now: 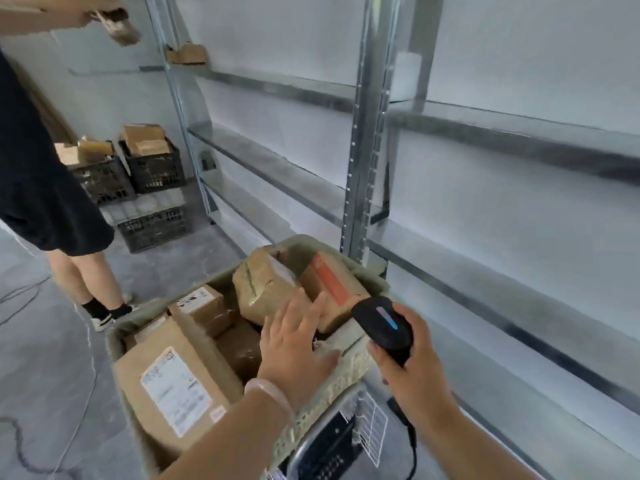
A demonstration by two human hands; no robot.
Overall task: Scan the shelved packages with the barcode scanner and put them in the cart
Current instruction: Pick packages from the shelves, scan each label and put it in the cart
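Note:
A beige cart bin (304, 245) holds several brown cardboard packages. A large box with a white label (173, 382) lies at its near left. A tape-wrapped parcel (263, 282) and a box with an orange stripe (329, 285) sit at the far right. My left hand (298, 344) hovers over the bin's near right corner, fingers spread and straight, holding nothing. My right hand (412, 365) grips the black barcode scanner (384, 327), just right of the bin. One package (187, 53) lies on an upper shelf at the far left.
Metal shelving (363, 150) runs along the right wall. Another person (38, 161) in black stands at the left, holding a package (119, 26) up high. Black crates (152, 168) with boxes are stacked in the far corner. Cables lie on the grey floor (41, 341).

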